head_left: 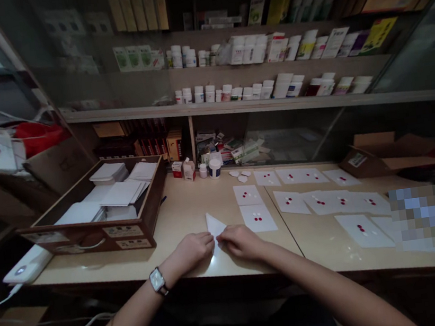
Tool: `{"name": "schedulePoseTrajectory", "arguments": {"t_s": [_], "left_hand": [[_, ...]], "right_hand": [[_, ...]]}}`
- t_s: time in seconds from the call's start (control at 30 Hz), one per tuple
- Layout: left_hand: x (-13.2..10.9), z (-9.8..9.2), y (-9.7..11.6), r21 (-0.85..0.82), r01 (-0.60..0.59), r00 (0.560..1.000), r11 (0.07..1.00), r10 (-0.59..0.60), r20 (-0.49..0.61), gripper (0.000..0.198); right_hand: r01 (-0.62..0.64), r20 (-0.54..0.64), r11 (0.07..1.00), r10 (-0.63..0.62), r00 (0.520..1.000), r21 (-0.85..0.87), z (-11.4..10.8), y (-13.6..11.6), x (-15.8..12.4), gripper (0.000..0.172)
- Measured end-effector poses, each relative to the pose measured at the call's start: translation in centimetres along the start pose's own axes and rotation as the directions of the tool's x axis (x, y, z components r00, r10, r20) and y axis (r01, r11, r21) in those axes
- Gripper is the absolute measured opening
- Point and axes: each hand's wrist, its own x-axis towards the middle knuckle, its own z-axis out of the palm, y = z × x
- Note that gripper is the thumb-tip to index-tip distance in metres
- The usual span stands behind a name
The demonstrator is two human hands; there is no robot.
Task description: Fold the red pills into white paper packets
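Note:
A folded white paper sheet [214,226] stands up in a point between my hands at the front of the counter. My left hand [193,252] pinches its left side, and my right hand [242,242] presses on its right side. A wristwatch [157,281] sits on my left wrist. Next to the sheet lies a white paper square with red pills [258,218]. Several more such squares [345,199] are spread across the counter to the right. The lower part of the folded sheet is hidden by my fingers.
A wooden drawer [94,232] holding stacks of white paper stands on the counter's left. Small white pieces and a white pot [215,168] lie by the glass cabinet [274,104] of medicine bottles. A cardboard box [377,158] sits at the right.

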Motion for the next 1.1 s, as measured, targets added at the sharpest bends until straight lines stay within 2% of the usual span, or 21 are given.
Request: {"name": "schedulePoseTrajectory", "arguments": {"t_s": [0.13,0.27,0.47,0.63,0.8,0.97,1.03,1.1], "left_hand": [[0.2,-0.8,0.2,-0.044,0.102,0.991,0.994,-0.098,0.097,0.023],[0.3,-1.0,0.5,-0.057,0.130,0.984,0.990,-0.121,0.129,0.019],[0.2,0.5,0.3,-0.038,0.112,0.992,0.993,-0.110,0.054,0.018],[0.6,-0.3,0.0,-0.185,0.178,0.984,0.966,-0.177,0.025,0.018],[1.0,-1.7,-0.1,-0.356,0.281,0.958,0.892,-0.281,0.051,0.020],[1.0,-1.9,-0.5,-0.507,0.345,0.932,0.790,-0.353,0.084,0.021],[1.2,-1.4,-0.7,-0.569,0.397,0.901,0.720,-0.423,0.094,0.025],[1.5,-0.5,-1.0,-0.618,0.458,0.850,0.639,-0.518,0.095,0.029]], "right_hand": [[-0.014,-0.024,0.999,0.015,1.000,0.044,0.1,0.1,-0.1,0.023],[-0.018,-0.035,0.999,0.019,0.999,0.040,0.5,0.4,-0.2,0.022],[0.004,-0.018,0.999,-0.003,1.000,0.033,0.1,-0.1,-0.2,0.023],[0.006,-0.035,0.999,-0.004,0.999,0.053,-0.4,-1.2,-0.1,0.026],[-0.070,-0.076,0.997,0.072,0.994,0.030,0.8,-0.8,0.6,0.016],[-0.157,-0.116,0.976,0.175,0.978,0.148,1.0,-0.4,1.4,0.016],[-0.210,-0.119,0.952,0.241,0.963,0.224,0.8,-0.4,1.6,0.016],[-0.266,-0.117,0.924,0.307,0.944,0.276,0.6,-0.4,2.0,0.015]]}}
